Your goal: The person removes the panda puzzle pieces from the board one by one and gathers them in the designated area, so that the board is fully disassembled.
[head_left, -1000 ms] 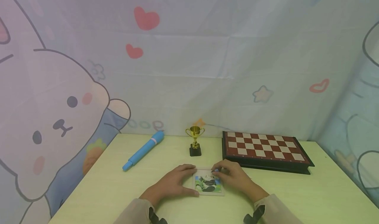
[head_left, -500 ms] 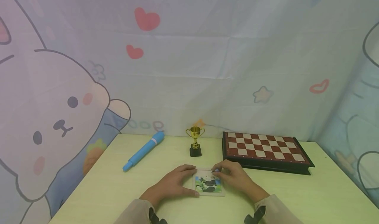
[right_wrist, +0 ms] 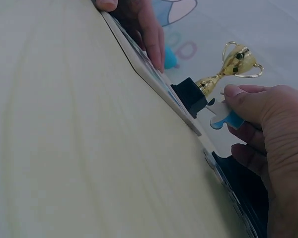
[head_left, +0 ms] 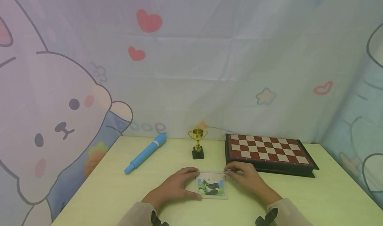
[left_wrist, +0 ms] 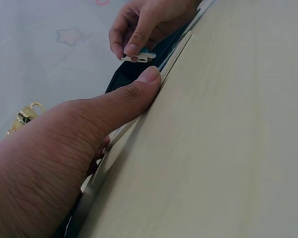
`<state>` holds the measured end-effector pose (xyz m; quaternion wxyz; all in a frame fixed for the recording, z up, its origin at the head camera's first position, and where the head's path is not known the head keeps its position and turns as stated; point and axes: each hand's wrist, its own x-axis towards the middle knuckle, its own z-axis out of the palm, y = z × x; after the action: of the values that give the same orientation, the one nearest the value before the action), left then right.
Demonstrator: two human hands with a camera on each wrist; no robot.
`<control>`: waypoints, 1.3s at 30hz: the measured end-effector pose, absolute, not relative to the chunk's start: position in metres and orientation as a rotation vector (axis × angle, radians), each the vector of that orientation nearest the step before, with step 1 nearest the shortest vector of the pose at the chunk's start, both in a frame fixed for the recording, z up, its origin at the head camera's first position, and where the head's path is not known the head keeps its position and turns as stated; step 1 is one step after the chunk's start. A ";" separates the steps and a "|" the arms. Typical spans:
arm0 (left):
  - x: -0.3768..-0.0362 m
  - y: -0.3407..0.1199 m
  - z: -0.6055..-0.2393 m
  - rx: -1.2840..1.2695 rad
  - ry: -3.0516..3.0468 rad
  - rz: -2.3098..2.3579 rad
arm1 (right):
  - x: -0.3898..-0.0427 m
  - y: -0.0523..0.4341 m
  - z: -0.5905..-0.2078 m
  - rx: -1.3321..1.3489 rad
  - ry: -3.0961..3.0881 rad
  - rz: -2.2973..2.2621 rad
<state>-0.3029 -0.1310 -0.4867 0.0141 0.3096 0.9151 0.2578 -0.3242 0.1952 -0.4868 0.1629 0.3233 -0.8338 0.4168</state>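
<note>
Both hands work: left hand (head_left: 175,187) steadies puzzle frame (head_left: 211,188), right hand (head_left: 249,180) pinches puzzle piece (right_wrist: 219,115).

Head looks down; wrists close (table-level), facing.

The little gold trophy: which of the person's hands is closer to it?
Left, narrowly. The left hand lies just in front of the trophy, slightly to its left; the right hand sits farther right, beside the chessboard.

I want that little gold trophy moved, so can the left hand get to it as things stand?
Probably yes. The left hand only rests on the puzzle frame, and bare table lies between it and the trophy.
</note>
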 end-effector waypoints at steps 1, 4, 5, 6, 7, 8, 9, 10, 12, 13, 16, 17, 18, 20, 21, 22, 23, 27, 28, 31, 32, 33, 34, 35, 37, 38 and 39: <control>-0.303 -0.131 -0.487 0.967 2.850 0.802 | -0.323 0.199 -0.487 0.886 -2.399 1.210; -0.303 -0.131 -0.487 0.978 2.853 0.792 | -0.320 0.209 -0.485 0.795 -2.436 1.265; -0.303 -0.131 -0.487 0.977 2.856 0.789 | -0.319 0.213 -0.484 0.766 -2.446 1.283; -0.303 -0.131 -0.487 0.975 2.857 0.787 | -0.318 0.217 -0.484 0.741 -2.451 1.293; -0.303 -0.130 -0.487 0.973 2.858 0.789 | -0.317 0.222 -0.484 0.715 -2.458 1.300; -0.303 -0.130 -0.486 0.971 2.856 0.791 | -0.316 0.227 -0.484 0.696 -2.463 1.296; -0.303 -0.130 -0.486 0.970 2.856 0.792 | -0.315 0.232 -0.485 0.676 -2.469 1.299; -0.303 -0.130 -0.486 0.969 2.855 0.793 | -0.315 0.237 -0.485 0.653 -2.480 1.301; -0.302 -0.130 -0.486 0.968 2.854 0.796 | -0.313 0.249 -0.487 0.605 -2.501 1.285; -0.302 -0.130 -0.486 0.971 2.854 0.796 | -0.312 0.254 -0.488 0.580 -2.513 1.280; -0.302 -0.130 -0.487 0.977 2.855 0.792 | -0.308 0.269 -0.489 0.497 -2.550 1.279; -0.302 -0.130 -0.487 0.977 2.857 0.791 | -0.306 0.274 -0.489 0.473 -2.564 1.277; -0.303 -0.130 -0.487 0.977 2.858 0.789 | -0.305 0.277 -0.489 0.451 -2.579 1.275; -0.303 -0.130 -0.487 0.978 2.857 0.789 | -0.301 0.284 -0.488 0.413 -2.606 1.261; -0.303 -0.131 -0.487 0.978 2.857 0.787 | -0.300 0.287 -0.488 0.399 -2.620 1.241; -0.304 -0.131 -0.487 0.976 2.855 0.788 | -0.299 0.290 -0.488 0.386 -2.634 1.219; -0.304 -0.131 -0.486 0.975 2.853 0.789 | -0.298 0.293 -0.488 0.384 -2.648 1.193; -0.303 -0.131 -0.485 0.972 2.850 0.786 | -0.298 0.300 -0.491 0.423 -2.694 1.066; -0.303 -0.131 -0.484 0.969 2.850 0.785 | -0.298 0.301 -0.492 0.441 -2.701 1.036; -0.302 -0.131 -0.484 0.965 2.847 0.785 | -0.300 0.302 -0.495 0.493 -2.695 0.986; -0.302 -0.131 -0.484 0.965 2.846 0.786 | -0.300 0.302 -0.495 0.512 -2.684 0.969; -0.302 -0.131 -0.484 0.964 2.846 0.786 | -0.300 0.302 -0.496 0.525 -2.671 0.958; -0.303 -0.131 -0.484 0.964 2.846 0.789 | -0.300 0.301 -0.496 0.547 -2.655 0.945; -0.303 -0.131 -0.484 0.964 2.847 0.789 | -0.300 0.301 -0.496 0.571 -2.639 0.941; -0.303 -0.131 -0.485 0.963 2.846 0.791 | -0.300 0.300 -0.497 0.621 -2.608 0.931; -0.303 -0.131 -0.485 0.963 2.844 0.792 | -0.300 0.300 -0.497 0.644 -2.596 0.928; -0.304 -0.131 -0.486 0.964 2.844 0.792 | -0.300 0.299 -0.498 0.658 -2.588 0.928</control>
<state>-0.3038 -0.1307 -0.4855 0.0180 0.3102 0.9156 0.2551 -0.3004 0.2994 -0.4979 0.1567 0.2299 -0.9041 0.3243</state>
